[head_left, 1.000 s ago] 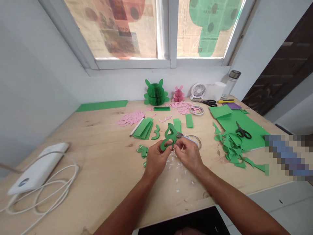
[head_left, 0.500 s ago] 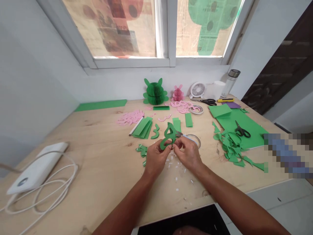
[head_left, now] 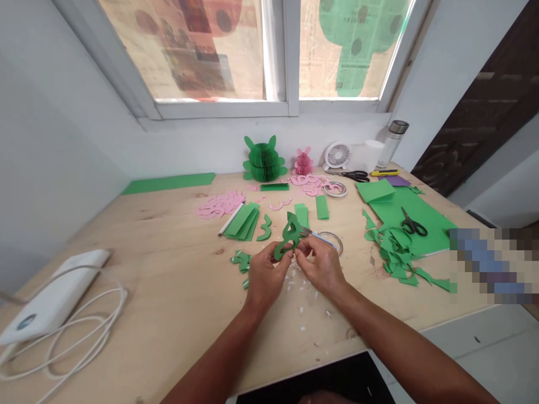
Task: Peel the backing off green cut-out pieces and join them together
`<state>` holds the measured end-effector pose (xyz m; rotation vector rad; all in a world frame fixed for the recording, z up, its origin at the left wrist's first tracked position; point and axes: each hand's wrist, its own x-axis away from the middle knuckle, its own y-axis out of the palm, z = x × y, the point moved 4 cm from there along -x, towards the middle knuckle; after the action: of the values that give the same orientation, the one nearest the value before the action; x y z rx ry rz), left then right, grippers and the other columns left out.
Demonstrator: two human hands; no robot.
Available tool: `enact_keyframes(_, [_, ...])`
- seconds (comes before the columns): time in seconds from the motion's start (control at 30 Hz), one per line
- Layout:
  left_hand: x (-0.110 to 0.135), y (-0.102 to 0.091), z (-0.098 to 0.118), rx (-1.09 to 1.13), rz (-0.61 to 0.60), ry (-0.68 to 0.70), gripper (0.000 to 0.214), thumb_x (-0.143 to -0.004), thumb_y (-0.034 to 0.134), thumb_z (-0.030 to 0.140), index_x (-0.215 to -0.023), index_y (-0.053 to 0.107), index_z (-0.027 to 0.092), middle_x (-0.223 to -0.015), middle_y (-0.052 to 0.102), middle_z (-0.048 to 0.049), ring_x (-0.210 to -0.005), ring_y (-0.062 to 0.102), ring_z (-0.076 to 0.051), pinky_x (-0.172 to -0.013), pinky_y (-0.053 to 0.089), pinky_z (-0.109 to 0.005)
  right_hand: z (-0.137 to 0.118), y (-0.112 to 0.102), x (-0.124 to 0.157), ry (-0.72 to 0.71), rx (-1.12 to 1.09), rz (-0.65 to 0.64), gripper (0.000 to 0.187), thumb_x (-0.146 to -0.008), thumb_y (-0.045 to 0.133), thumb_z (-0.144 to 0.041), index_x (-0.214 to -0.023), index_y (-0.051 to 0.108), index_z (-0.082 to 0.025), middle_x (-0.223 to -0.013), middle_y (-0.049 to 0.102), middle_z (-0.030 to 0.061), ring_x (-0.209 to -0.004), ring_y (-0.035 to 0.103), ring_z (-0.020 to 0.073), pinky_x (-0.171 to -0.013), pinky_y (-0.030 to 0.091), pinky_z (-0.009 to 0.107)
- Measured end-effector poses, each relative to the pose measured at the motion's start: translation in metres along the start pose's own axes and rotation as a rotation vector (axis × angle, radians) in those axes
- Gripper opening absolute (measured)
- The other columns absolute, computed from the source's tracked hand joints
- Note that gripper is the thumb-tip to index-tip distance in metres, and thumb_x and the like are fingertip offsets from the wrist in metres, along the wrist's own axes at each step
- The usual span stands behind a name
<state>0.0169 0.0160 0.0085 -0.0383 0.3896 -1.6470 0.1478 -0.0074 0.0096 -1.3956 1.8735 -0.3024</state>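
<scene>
Wooden tabletop [head_left: 168,292]: green paper cutout [head_left: 294,231] raised above it, gripped by the left hand's [head_left: 265,275] thumb and fingers; right hand [head_left: 323,265] bent inward, fingertips at the cutout's edge, hold unclear; forearms converging; black-handled scissors [head_left: 415,226] rightward.

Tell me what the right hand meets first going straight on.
The right hand would likely meet the green paper cutout in the left hand first; whether they already touch is unclear.
</scene>
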Motion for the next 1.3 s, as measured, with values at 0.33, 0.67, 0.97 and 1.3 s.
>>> enact_keyframes(0.33, [0.000, 0.001, -0.004, 0.003, -0.006, 0.004, 0.016, -0.070, 0.061, 0.028, -0.079, 0.068, 0.017, -0.072, 0.069, 0.0017, -0.067, 0.062, -0.015, -0.063, 0.048, -0.022, -0.002, 0.001, -0.002, 0.020, 0.004, -0.010, 0.009, -0.074, 0.051, -0.019, -0.065, 0.054, -0.019, -0.061, 0.059, 0.0000, -0.058, 0.052, 0.0132, -0.059, 0.040, 0.024])
enact_keyframes(0.67, [0.000, 0.002, -0.008, 0.052, 0.026, -0.007, 0.020, -0.069, 0.063, 0.029, -0.084, 0.068, 0.016, -0.076, 0.070, 0.0005, -0.070, 0.062, -0.016, -0.067, 0.049, -0.024, 0.001, -0.001, -0.003, 0.099, -0.052, -0.004, 0.009, -0.072, 0.051, -0.018, -0.064, 0.053, -0.019, -0.059, 0.057, -0.0014, -0.055, 0.050, 0.0123, -0.054, 0.038, 0.023])
enact_keyframes(0.97, [0.000, 0.001, -0.006, 0.065, 0.024, -0.002, 0.020, -0.070, 0.062, 0.031, -0.083, 0.068, 0.017, -0.075, 0.069, 0.0002, -0.072, 0.062, -0.017, -0.068, 0.050, -0.026, 0.000, -0.001, -0.002, 0.105, -0.121, -0.010, 0.016, -0.075, 0.056, -0.029, -0.064, 0.053, -0.019, -0.059, 0.058, -0.0021, -0.055, 0.051, 0.0120, -0.052, 0.038, 0.022])
enact_keyframes(1.3, [-0.001, 0.000, -0.007, 0.070, 0.040, -0.008, 0.020, -0.068, 0.063, 0.029, -0.083, 0.068, 0.016, -0.076, 0.070, 0.0002, -0.070, 0.062, -0.016, -0.066, 0.050, -0.025, 0.002, -0.001, -0.003, 0.112, -0.159, -0.019, 0.010, -0.075, 0.052, -0.022, -0.066, 0.053, -0.019, -0.058, 0.056, -0.0026, -0.052, 0.049, 0.0113, -0.049, 0.036, 0.022])
